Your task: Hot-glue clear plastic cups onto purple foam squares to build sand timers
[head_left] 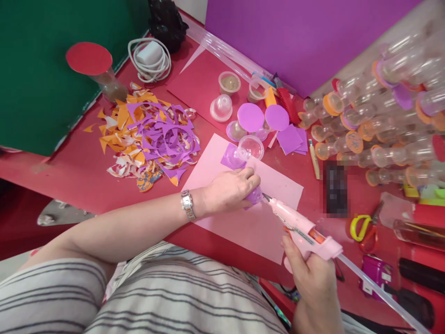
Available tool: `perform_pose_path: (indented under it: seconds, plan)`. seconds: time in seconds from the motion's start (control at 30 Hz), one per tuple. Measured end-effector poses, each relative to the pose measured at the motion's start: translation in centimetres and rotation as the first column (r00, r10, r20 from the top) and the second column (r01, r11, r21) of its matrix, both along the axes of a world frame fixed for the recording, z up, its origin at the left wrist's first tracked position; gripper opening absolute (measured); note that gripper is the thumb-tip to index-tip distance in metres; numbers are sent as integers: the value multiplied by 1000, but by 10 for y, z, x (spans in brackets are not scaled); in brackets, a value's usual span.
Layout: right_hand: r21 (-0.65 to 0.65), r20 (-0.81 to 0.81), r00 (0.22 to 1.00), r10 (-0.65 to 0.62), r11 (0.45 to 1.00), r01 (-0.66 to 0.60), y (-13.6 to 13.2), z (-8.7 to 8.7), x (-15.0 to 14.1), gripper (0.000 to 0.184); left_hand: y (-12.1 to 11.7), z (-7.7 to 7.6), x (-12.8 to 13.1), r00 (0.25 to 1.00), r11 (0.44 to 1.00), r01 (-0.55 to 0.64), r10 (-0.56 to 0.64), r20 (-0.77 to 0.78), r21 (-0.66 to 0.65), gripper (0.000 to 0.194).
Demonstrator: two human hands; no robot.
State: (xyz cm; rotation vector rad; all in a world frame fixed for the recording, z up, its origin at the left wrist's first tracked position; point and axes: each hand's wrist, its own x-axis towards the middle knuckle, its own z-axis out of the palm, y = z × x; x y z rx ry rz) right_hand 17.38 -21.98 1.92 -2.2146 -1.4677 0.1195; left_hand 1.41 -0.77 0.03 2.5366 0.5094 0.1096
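Your left hand (pixel 231 188) pinches the purple-tinted plastic piece (pixel 255 195) over the pink sheet (pixel 243 232), near centre, your right hand (pixel 314 283) grips the glue gun (pixel 302 225), so brace the piece and steady the nozzle (pixel 266 197) at its right edge.

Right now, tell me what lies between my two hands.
The head view shows the pink glue gun, held in the right hand, its tip at the purple piece in the left hand.

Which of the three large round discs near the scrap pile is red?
The red disc at upper left, in front of the green panel; the two purple discs are right of the scrap pile.
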Motion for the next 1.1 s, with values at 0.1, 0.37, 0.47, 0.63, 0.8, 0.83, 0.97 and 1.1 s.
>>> perform_pose_path:
  seconds: [0.1, 0.37, 0.47, 0.63, 0.8, 0.83, 0.97, 1.1]
  plan:
    - [-27, -16, 999, 44, 999, -44, 1, 0, 5, 40, 0, 0, 1, 1000, 1000, 4, -4, -1, -1, 37]
    - [-71, -6, 997, 76, 995, -76, -4, -2, 16, 34, -1, -3, 0, 1000, 1000, 12, -11, 29, -8, 35]
    - [-62, -22, 997, 71, 995, -72, -6, -1, 14, 36, 0, -3, -1, 999, 1000, 14, -14, 44, -5, 34]
    - [-63, -67, 997, 36, 997, -40, -4, 8, 3, 43, 0, -1, -2, 997, 1000, 19, -18, 72, -5, 27]
    - [-91, -91, 996, -26, 996, 17, -7, 14, 0, 43, 0, 1, -2, 996, 998, 55, -53, 74, -15, 30]
    - [-94, -107, 994, -37, 995, 27, -8, 14, 1, 43, 0, 1, -2, 996, 998, 59, -57, 74, -18, 32]
    - [-133, -173, 984, -43, 991, 20, -8, 12, 3, 43, 1, 1, -2, 997, 999, 29, -27, 72, -22, 42]
    - [-108, -155, 988, -12, 994, -4, -5, 11, 3, 44, 0, 1, -2, 999, 1000, 6, -7, 43, 6, 45]
